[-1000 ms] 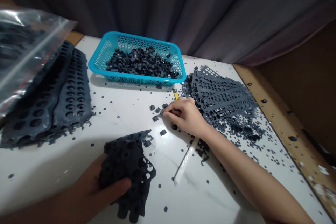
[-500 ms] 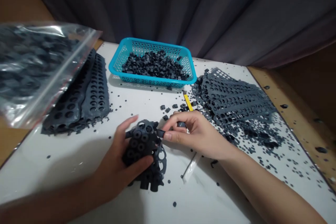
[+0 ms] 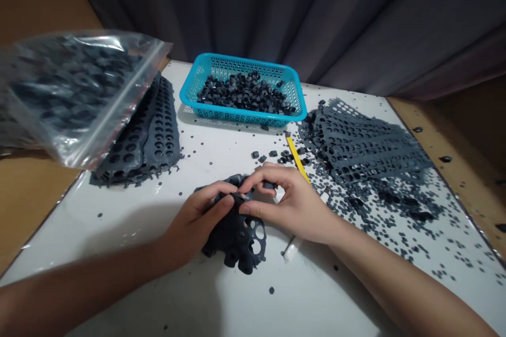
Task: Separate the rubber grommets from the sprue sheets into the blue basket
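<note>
A dark rubber sheet (image 3: 237, 237) with round holes and short tube-like stubs is bunched over the white table in front of me. My left hand (image 3: 197, 218) is closed on it, thumb and index finger pinching its upper part. Close against those fingertips, my right hand (image 3: 286, 200) pinches the same spot between thumb and index finger. A small dark rubber piece (image 3: 269, 185) is tucked in the curled fingers of the right hand. What exactly lies between the meeting fingertips is mostly hidden.
A blue basket (image 3: 243, 116) of small black rubber pieces stands at the back. Left are a zip bag (image 3: 79, 100) of dark pieces and stacked perforated sheets (image 3: 160, 142). Right lie punched sheets (image 3: 367, 142) and scattered bits. A yellow tool (image 3: 297, 158) and a thin metal rod (image 3: 290, 247) lie nearby.
My left thumb and index finger have come up to meet my right fingertips at the sheet's upper part. The sheet has tilted, and the view has shifted slightly left.
</note>
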Demonstrator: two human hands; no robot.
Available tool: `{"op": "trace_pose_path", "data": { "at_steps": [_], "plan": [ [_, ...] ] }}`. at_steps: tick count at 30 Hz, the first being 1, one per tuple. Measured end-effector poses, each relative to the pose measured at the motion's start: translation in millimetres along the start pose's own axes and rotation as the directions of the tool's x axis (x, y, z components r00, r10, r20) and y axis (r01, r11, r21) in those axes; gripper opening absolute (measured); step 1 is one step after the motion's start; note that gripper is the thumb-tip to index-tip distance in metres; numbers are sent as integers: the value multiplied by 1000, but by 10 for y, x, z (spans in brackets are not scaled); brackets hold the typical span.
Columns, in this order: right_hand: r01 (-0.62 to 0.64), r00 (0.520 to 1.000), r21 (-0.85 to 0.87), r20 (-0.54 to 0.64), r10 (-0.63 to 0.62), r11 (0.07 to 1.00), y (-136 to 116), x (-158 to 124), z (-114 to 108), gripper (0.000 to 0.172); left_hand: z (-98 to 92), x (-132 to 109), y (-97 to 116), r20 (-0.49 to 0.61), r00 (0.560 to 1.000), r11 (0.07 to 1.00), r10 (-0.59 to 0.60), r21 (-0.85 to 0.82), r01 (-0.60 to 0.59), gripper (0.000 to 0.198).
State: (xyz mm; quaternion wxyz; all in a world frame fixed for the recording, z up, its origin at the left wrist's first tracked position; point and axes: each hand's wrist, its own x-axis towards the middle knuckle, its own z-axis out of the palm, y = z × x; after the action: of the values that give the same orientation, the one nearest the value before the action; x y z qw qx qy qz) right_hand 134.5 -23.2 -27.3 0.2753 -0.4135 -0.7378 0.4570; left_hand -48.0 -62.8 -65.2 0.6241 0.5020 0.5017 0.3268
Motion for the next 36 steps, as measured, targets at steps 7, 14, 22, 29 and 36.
{"op": "trace_pose_path", "data": {
  "at_steps": [7, 14, 22, 29, 36],
  "plan": [
    [39, 999, 60, -7, -38, 997, 26, 0, 64, 24, -1, 38, 22, 94, 996, 974, -1, -224, 23, 32],
    [6, 1000, 81, -29, -4, 997, 46, -4, 148, 23, 4, 49, -66, 84, 996, 972, 8, -234, 11, 37],
    [-49, 991, 2, -123, 49, 999, 78, 32, -93, 19, -33, 49, -80, 87, 994, 935, -67, -344, 93, 43],
    [-170, 982, -482, -155, 107, 860, 439, 74, -627, 24, -169, 58, 22, 114, 993, 862, -29, -500, 83, 93],
    [-72, 992, -405, -128, 22, 912, 338, 37, -793, 29, -317, 188, 383, -227, 962, 911, 150, -346, -223, 71]
  ]
}}
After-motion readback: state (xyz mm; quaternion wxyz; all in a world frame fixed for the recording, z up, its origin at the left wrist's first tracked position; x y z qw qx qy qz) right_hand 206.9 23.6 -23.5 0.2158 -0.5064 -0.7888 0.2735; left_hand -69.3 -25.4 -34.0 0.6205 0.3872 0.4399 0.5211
